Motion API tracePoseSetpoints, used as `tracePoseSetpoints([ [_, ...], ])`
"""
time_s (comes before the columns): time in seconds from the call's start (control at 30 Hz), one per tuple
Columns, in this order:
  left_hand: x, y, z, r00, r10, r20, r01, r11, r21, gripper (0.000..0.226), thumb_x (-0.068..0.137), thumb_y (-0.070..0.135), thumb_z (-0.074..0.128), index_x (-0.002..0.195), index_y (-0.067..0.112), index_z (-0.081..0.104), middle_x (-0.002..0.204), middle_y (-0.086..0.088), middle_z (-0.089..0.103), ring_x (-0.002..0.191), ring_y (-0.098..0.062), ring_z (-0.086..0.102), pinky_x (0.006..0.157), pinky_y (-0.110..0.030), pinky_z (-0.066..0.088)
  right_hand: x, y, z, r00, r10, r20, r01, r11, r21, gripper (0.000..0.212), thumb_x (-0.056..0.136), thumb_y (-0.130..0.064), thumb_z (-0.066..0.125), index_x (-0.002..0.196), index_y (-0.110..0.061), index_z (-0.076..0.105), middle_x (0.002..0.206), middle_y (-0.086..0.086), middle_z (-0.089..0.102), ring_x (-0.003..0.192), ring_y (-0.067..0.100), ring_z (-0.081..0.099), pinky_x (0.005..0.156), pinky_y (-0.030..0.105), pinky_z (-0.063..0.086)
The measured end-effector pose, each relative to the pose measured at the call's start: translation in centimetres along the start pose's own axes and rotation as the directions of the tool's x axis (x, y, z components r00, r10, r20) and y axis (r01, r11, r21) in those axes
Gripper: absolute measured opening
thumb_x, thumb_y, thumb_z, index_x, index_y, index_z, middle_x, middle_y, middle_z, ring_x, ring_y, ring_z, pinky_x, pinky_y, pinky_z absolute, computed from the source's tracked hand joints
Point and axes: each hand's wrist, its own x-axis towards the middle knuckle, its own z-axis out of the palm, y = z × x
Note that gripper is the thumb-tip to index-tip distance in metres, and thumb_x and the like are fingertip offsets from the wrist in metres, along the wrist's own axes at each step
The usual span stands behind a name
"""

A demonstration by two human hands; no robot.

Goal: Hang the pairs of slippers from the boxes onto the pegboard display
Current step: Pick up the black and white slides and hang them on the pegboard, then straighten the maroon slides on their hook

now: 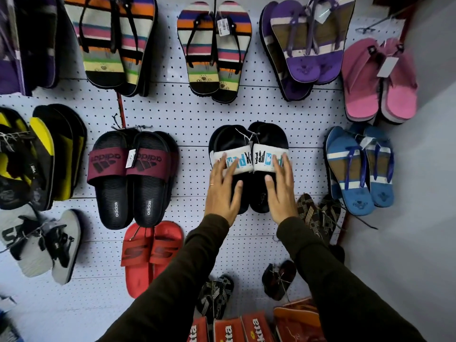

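Note:
A pair of black slides with white straps printed in blue and black [249,144] hangs at the middle of the white pegboard [192,114]. My left hand [223,191] lies flat on the left slide, fingers spread up to its strap. My right hand [280,191] rests the same way on the right slide. Neither hand closes around the pair. Orange slipper boxes [232,329] stand at the bottom edge.
Other pairs hang all around: black and maroon slides [130,178] to the left, red slides [150,255] below left, blue flip-flops [360,169] to the right, striped pairs [214,50] above, patterned sandals [315,213] by my right wrist. A grey side wall [419,193] closes the right.

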Motion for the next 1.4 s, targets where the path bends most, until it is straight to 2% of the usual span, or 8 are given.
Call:
tracePoseSetpoints([
  [0.17, 2.2, -1.9, 1.8, 0.977, -0.005, 0.212, -0.055, 0.960, 0.276, 0.061, 0.097, 0.044, 0.027, 0.154, 0.027, 0.015, 0.165, 0.003, 0.000, 0.152, -0.022, -0.007, 0.124, -0.041, 0.014, 1.5, 1.2, 1.4, 0.995, 0.015, 0.102, -0.004, 0.994, -0.107, 0.058, 0.103, -0.043, 0.027, 0.158, -0.031, 0.014, 0.169, -0.011, -0.001, 0.157, 0.018, -0.008, 0.128, 0.042, 0.010],
  [0.43, 3.1, -3.0, 1.4, 0.963, -0.020, 0.269, -0.066, 0.950, 0.306, 0.063, 0.096, 0.046, 0.026, 0.154, 0.028, 0.010, 0.165, 0.004, -0.002, 0.152, -0.022, -0.008, 0.125, -0.038, 0.008, 2.2, 1.1, 1.4, 0.991, 0.020, 0.132, 0.002, 0.986, -0.164, 0.056, 0.104, -0.043, 0.028, 0.157, -0.032, 0.016, 0.169, -0.009, 0.002, 0.157, 0.017, -0.003, 0.123, 0.032, 0.009],
  [0.6, 3.1, -2.6, 0.3, 0.966, -0.017, 0.256, -0.059, 0.957, 0.285, 0.063, 0.096, 0.046, 0.029, 0.154, 0.026, 0.015, 0.164, 0.003, 0.007, 0.152, -0.022, 0.002, 0.125, -0.044, 0.008, 2.2, -0.1, 1.7, 0.999, 0.045, 0.030, -0.041, 0.991, -0.127, 0.057, 0.102, -0.045, 0.029, 0.155, -0.025, 0.029, 0.167, -0.003, 0.015, 0.156, 0.021, 0.008, 0.125, 0.049, 0.020],
  [0.8, 1.5, -4.3, -4.5, 0.993, 0.031, 0.118, -0.064, 0.955, 0.288, 0.060, 0.096, 0.040, 0.035, 0.152, 0.025, 0.021, 0.162, 0.006, 0.017, 0.152, -0.018, 0.007, 0.125, -0.040, 0.002, 1.0, -4.5, 4.6, 0.985, -0.048, -0.166, 0.023, 0.988, -0.152, 0.049, 0.101, -0.037, 0.038, 0.146, -0.017, 0.044, 0.159, 0.007, 0.030, 0.151, 0.028, 0.023, 0.122, 0.051, 0.023],
  [0.97, 0.0, -8.0, -10.8, 0.999, 0.029, 0.017, -0.033, 0.950, 0.312, 0.056, 0.096, 0.034, 0.039, 0.149, 0.022, 0.030, 0.161, 0.004, 0.022, 0.152, -0.019, 0.006, 0.124, -0.044, -0.002, -0.6, -9.1, 10.2, 0.982, -0.176, -0.073, 0.169, 0.982, -0.087, 0.048, 0.101, -0.032, 0.041, 0.146, -0.015, 0.045, 0.159, 0.009, 0.029, 0.150, 0.027, 0.026, 0.121, 0.048, 0.025],
  [1.1, -1.1, -11.7, -16.2, 0.998, -0.004, -0.065, 0.025, 0.946, 0.324, 0.052, 0.097, 0.029, 0.040, 0.148, 0.020, 0.033, 0.161, 0.003, 0.022, 0.152, -0.020, 0.007, 0.124, -0.045, -0.001, -1.8, -13.0, 15.0, 0.970, -0.237, 0.052, 0.238, 0.971, -0.023, 0.052, 0.102, -0.036, 0.035, 0.151, -0.018, 0.038, 0.163, 0.005, 0.024, 0.155, 0.024, 0.018, 0.123, 0.046, 0.024],
  [1.23, -1.9, -15.7, -20.0, 0.994, -0.071, -0.087, 0.098, 0.924, 0.369, 0.053, 0.097, 0.033, 0.033, 0.149, 0.019, 0.031, 0.161, 0.001, 0.023, 0.152, -0.021, 0.008, 0.123, -0.050, 0.005, -2.5, -16.0, 19.1, 0.941, -0.308, 0.138, 0.315, 0.948, -0.033, 0.055, 0.103, -0.039, 0.030, 0.154, -0.020, 0.033, 0.166, 0.006, 0.020, 0.156, 0.026, 0.012, 0.124, 0.048, 0.020],
  [1.4, -1.6, -19.2, -21.8, 0.992, -0.118, -0.037, 0.124, 0.918, 0.377, 0.056, 0.098, 0.035, 0.034, 0.152, 0.021, 0.024, 0.162, 0.001, 0.018, 0.152, -0.020, 0.006, 0.124, -0.048, 0.010, -2.8, -17.5, 22.7, 0.917, -0.299, 0.263, 0.349, 0.922, -0.166, 0.056, 0.102, -0.041, 0.031, 0.156, -0.026, 0.027, 0.168, 0.001, 0.013, 0.157, 0.028, 0.001, 0.124, 0.051, 0.018],
])
